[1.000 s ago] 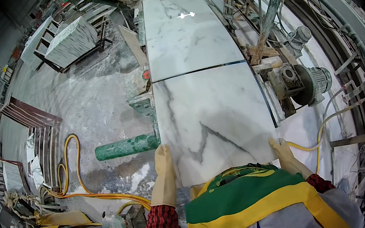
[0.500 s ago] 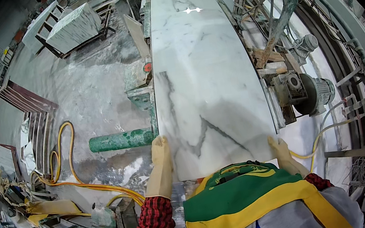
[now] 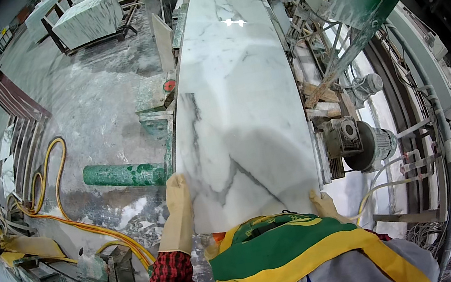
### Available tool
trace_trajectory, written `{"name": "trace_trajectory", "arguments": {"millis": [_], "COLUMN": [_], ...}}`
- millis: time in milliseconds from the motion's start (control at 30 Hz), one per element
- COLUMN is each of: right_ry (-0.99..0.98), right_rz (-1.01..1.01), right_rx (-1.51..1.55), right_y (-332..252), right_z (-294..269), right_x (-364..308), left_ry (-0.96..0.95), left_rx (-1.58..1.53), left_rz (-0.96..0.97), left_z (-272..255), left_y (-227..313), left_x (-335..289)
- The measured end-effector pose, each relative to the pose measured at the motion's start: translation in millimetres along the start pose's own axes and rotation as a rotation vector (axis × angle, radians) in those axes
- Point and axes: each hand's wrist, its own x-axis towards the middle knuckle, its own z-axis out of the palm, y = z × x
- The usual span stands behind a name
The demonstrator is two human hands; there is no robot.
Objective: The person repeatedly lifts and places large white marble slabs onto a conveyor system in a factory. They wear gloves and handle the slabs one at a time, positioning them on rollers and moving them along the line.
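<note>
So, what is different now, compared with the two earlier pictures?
The dark gap that separated the near slab and the far slab has closed; which slab moved is unclear. The camera view has also shifted. Nothing was visibly grasped or released: the left hand and right hand are still at the near slab's side edges, and the green cylinder stays on the left.

The marble slab (image 3: 251, 119) is white with grey veining, its smooth, faintly glossy face turned up. It lies flat in the middle of the scene, its left and right edges running from near to far. A dark vein zigzags across the near part (the sharpest mark on it), and a softer grey streak runs along the left side. The near edge is partly hidden; where the far edge falls is hard to tell.
</note>
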Motion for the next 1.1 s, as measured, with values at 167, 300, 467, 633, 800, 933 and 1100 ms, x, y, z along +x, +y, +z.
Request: {"name": "trace_trajectory", "arguments": {"millis": [167,300,467,633,800,933,1100], "right_ry": [-0.176,-0.014,0.300,0.313,0.322,0.319,0.378], "right_rz": [0.015,-0.290,-1.023,-1.082,-1.063,-1.027,-1.156], "right_rx": [0.156,-0.448,-0.640,-0.684,-0.661,-0.652,-0.658], "right_y": [-25.3,-64.5,-141.9,-173.8,-230.0,-259.7,-267.4], "right_z": [-13.6,-53.5,-27.0,56.2,63.8,63.2,61.5], "right_x": [-7.9,12.2,28.8,85.1,137.2,170.5,194.0], "left_ry": [-0.200,-0.237,-0.154,-0.079,-0.149,-0.148,-0.092], "left_rx": [0.408,0.663,0.595,0.640,0.665,0.673,0.640], "left_rz": [0.255,0.318,0.890,0.938,0.877,0.866,0.887], "left_z": [-37.5,-69.9,-21.5,15.4,11.2,10.8,16.9], "left_y": [13.7,83.1,113.1,96.2,109.5,116.6,117.0], "left_x": [14.1,12.2,9.5,22.9,22.9,27.8,34.6]}}
